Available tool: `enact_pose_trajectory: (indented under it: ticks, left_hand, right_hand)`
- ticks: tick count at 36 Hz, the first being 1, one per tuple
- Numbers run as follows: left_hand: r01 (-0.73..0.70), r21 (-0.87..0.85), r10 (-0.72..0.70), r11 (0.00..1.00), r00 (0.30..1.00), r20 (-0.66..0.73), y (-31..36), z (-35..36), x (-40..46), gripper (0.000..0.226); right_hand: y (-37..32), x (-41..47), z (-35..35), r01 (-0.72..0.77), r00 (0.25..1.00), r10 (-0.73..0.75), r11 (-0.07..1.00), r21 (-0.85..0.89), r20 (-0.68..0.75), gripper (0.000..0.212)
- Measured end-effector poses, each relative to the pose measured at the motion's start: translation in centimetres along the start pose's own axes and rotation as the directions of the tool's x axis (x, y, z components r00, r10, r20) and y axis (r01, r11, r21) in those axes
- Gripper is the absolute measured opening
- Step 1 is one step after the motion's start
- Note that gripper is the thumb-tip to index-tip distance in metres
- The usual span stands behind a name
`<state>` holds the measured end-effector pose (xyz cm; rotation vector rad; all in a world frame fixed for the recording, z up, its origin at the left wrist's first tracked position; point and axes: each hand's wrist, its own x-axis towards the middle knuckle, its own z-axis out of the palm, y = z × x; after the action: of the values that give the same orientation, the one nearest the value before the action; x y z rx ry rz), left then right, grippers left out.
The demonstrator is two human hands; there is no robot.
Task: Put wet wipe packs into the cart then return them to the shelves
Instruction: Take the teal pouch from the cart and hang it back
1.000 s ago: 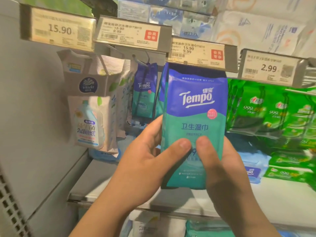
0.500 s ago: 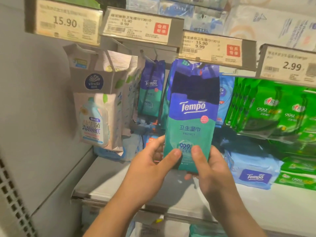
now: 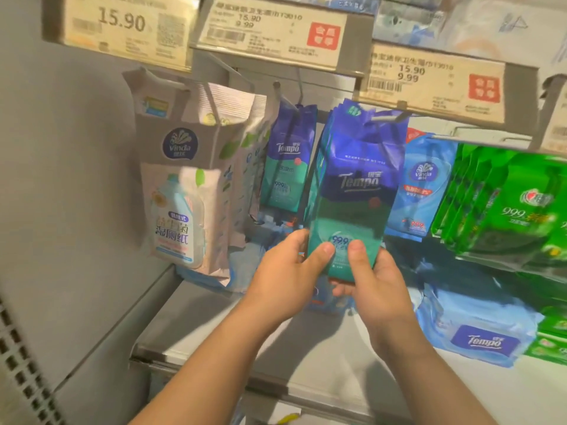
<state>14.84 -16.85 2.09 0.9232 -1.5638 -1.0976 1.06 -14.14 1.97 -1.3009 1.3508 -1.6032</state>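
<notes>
A blue and teal Tempo wet wipe pack [image 3: 356, 185] stands upright in front of the shelf, its top at the metal hanging hook [image 3: 388, 118] under a price tag. My left hand [image 3: 288, 274] pinches its lower left corner, thumb on the front. My right hand [image 3: 372, 280] grips the bottom edge from the right, thumb on the front and fingers behind. Whether the pack's top hole sits on the hook cannot be told. More Tempo packs [image 3: 287, 170] hang on the hook to the left.
White Vinda packs [image 3: 184, 179] hang at the left, a blue Vinda pack [image 3: 422, 185] and green packs [image 3: 503, 204] at the right. A flat blue Tempo pack [image 3: 478, 332] lies on the grey shelf [image 3: 214, 326]. Price tags [image 3: 276, 29] line the rail above.
Both hands have pushed the Tempo pack up and away toward the hook. My grip has slid from the pack's middle down to its bottom edge.
</notes>
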Motion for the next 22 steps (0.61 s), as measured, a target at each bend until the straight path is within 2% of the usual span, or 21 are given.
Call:
enact_pose_trajectory:
  ticks: [3, 7, 9, 15, 18, 22]
  left_hand:
    - [-0.005, 0.073, 0.006, 0.997, 1.0, -0.014, 0.0, 0.0, 1.2, 0.029]
    - [-0.01, 0.211, 0.02, 0.977, 0.999, -0.046, 0.1, 0.1, 2.5, 0.032]
    - [0.008, 0.244, 0.004, 0.97, 0.999, -0.048, 0.0, 0.1, 3.2, 0.026]
    - [0.033, 0.217, -0.024, 0.976, 0.999, -0.047, -0.1, 0.3, 4.0, 0.025]
    - [0.035, 0.238, -0.026, 0.971, 0.999, -0.04, 0.0, 0.5, 4.2, 0.033]
    - [0.051, 0.265, -0.044, 0.963, 0.999, -0.032, 0.1, 0.5, 3.9, 0.043]
  right_hand:
    - [0.2, 1.4, 0.0, -0.041, 0.999, 0.041, 0.999, -0.028, 0.001, 0.04]
    - [0.0, 2.5, 0.2, -0.07, 0.997, 0.069, 0.997, -0.031, -0.039, 0.026]
    - [0.1, 2.8, 0.4, -0.074, 0.996, 0.073, 0.997, -0.015, -0.052, 0.025]
    - [0.0, 3.5, 0.5, -0.08, 0.993, 0.078, 0.997, -0.017, -0.083, 0.025]
    - [0.2, 3.6, 0.3, -0.072, 0.994, 0.069, 0.997, -0.04, -0.09, 0.03]
    - [0.2, 3.5, 0.0, -0.069, 0.994, 0.064, 0.996, -0.055, -0.094, 0.025]
